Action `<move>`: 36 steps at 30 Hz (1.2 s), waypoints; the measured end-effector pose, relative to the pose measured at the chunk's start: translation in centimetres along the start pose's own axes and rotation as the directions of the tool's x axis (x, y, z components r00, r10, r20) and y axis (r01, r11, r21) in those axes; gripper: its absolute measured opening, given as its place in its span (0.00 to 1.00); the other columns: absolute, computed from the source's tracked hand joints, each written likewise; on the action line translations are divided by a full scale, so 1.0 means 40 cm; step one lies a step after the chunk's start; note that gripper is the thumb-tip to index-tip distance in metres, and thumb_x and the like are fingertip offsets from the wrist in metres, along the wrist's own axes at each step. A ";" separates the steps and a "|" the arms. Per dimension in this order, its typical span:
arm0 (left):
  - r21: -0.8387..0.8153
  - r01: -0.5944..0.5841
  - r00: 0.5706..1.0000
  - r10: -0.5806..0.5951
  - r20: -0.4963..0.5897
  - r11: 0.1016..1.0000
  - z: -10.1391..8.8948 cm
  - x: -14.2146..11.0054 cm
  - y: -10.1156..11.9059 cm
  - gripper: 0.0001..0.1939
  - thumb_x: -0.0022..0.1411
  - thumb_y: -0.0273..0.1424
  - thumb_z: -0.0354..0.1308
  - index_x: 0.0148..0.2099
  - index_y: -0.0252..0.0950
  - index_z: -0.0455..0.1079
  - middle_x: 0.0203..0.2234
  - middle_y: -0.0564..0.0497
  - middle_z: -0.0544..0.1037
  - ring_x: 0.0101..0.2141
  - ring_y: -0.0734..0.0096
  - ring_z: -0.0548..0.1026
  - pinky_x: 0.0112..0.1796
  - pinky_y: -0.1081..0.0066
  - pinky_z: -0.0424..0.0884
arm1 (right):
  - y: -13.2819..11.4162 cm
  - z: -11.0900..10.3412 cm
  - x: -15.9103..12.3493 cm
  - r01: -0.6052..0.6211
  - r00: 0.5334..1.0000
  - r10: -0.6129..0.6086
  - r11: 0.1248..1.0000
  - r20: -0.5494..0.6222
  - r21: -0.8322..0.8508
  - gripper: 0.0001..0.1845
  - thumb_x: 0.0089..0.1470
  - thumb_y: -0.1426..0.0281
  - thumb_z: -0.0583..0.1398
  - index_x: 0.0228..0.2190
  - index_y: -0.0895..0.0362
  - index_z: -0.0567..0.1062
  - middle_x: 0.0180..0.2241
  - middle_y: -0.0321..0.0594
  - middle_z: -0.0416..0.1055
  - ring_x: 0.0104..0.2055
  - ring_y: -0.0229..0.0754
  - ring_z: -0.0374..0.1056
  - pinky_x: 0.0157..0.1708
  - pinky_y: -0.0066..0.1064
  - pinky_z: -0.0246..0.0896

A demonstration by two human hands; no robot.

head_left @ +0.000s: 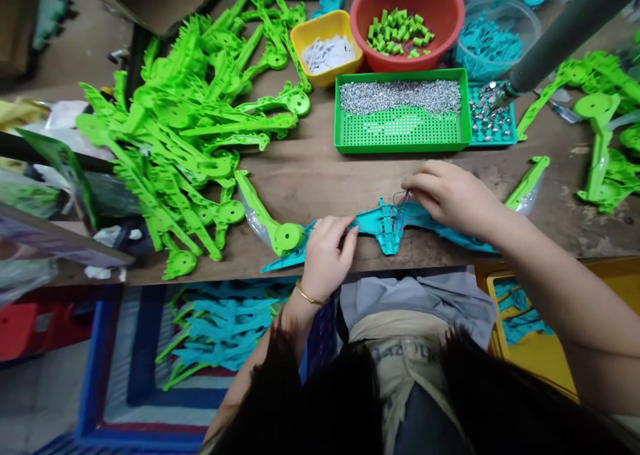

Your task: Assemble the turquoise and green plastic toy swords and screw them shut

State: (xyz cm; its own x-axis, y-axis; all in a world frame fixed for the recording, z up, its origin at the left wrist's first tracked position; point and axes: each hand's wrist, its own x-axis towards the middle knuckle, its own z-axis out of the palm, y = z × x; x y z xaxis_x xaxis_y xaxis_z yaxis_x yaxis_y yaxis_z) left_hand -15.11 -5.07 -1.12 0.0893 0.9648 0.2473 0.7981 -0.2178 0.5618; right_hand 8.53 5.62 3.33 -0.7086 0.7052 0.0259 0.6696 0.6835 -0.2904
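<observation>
A teal plastic toy shell (387, 226) lies flat at the near edge of the wooden table (310, 175). My left hand (325, 255) grips its left part, fingers curled over the plastic. At the shell's open middle, my right hand (450, 195) pinches thin red and dark wires (403, 198) with its fingertips. A green shell piece with a round hub (273, 222) lies just left of my left hand, touching the teal one.
A big heap of green shells (190, 128) fills the left. Behind stand a green tray of small metal screws (403, 108), a teal tray (493, 118), a yellow tub (327, 45), a red bowl of green bits (407, 18). Crates of teal parts (220, 335) sit below.
</observation>
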 end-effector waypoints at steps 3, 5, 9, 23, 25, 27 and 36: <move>0.024 0.004 0.998 -0.005 0.061 1.000 -0.004 -0.001 -0.010 0.11 0.69 0.31 0.51 0.46 0.35 0.74 0.35 0.47 0.77 0.38 0.65 0.73 0.42 0.63 0.68 | 0.003 0.001 0.001 -0.008 0.999 0.007 1.000 -0.047 -0.008 0.16 0.63 0.70 0.50 0.44 0.58 0.76 0.42 0.50 0.73 0.43 0.48 0.68 0.42 0.39 0.61; 0.023 0.003 0.995 -0.005 0.098 1.000 -0.007 0.000 -0.012 0.12 0.69 0.31 0.51 0.49 0.35 0.73 0.36 0.46 0.76 0.39 0.64 0.72 0.43 0.63 0.68 | 0.001 0.002 -0.003 -0.035 0.998 0.036 0.999 -0.049 0.017 0.16 0.63 0.69 0.50 0.44 0.57 0.75 0.41 0.50 0.74 0.42 0.49 0.69 0.41 0.39 0.62; 0.043 -0.038 0.980 0.028 0.199 0.998 -0.012 0.011 -0.017 0.16 0.68 0.31 0.52 0.56 0.37 0.71 0.36 0.47 0.73 0.39 0.64 0.71 0.42 0.64 0.68 | -0.013 -0.009 -0.010 -0.007 1.000 0.008 0.963 -0.004 0.270 0.11 0.60 0.71 0.53 0.41 0.55 0.75 0.39 0.44 0.76 0.41 0.45 0.71 0.40 0.35 0.64; -0.009 0.035 0.988 -0.033 0.153 0.999 0.012 0.074 0.000 0.07 0.64 0.30 0.58 0.38 0.37 0.78 0.28 0.51 0.69 0.33 0.67 0.70 0.38 0.67 0.66 | 0.015 0.022 -0.024 -0.067 0.989 0.086 0.985 -0.116 0.159 0.10 0.58 0.71 0.53 0.38 0.56 0.74 0.37 0.46 0.75 0.39 0.45 0.70 0.39 0.35 0.63; 0.010 0.014 0.988 -0.015 0.155 1.000 0.020 0.070 -0.004 0.07 0.65 0.31 0.58 0.39 0.37 0.78 0.29 0.50 0.70 0.35 0.66 0.70 0.40 0.66 0.66 | 0.022 0.024 -0.016 -0.063 0.990 0.067 0.997 -0.122 0.041 0.14 0.61 0.70 0.50 0.42 0.57 0.75 0.40 0.48 0.75 0.42 0.47 0.69 0.40 0.38 0.62; -0.057 0.019 0.991 -0.011 0.131 0.998 0.018 0.069 0.000 0.08 0.66 0.31 0.56 0.42 0.36 0.77 0.31 0.50 0.72 0.36 0.67 0.71 0.40 0.67 0.67 | 0.028 0.025 -0.005 -0.029 0.995 0.027 0.999 -0.095 -0.016 0.17 0.63 0.70 0.49 0.46 0.57 0.75 0.42 0.49 0.75 0.43 0.48 0.69 0.39 0.38 0.61; -0.212 0.119 0.980 -0.080 0.181 0.970 0.058 0.125 0.097 0.23 0.59 0.40 0.65 0.54 0.34 0.71 0.29 0.52 0.75 0.32 0.69 0.73 0.36 0.70 0.68 | 0.024 0.026 0.037 -0.099 0.983 0.125 0.978 -0.133 0.186 0.16 0.59 0.71 0.53 0.44 0.56 0.79 0.40 0.48 0.76 0.41 0.48 0.70 0.40 0.40 0.62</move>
State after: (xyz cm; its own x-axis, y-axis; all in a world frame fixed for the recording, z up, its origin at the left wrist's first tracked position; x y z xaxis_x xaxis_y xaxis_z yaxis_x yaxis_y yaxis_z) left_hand -10.18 -0.75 0.48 0.1311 0.9899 0.0545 0.6587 -0.1280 0.7414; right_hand 7.89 7.13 2.08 -0.5832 0.8039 0.1164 0.6836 0.5632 -0.4642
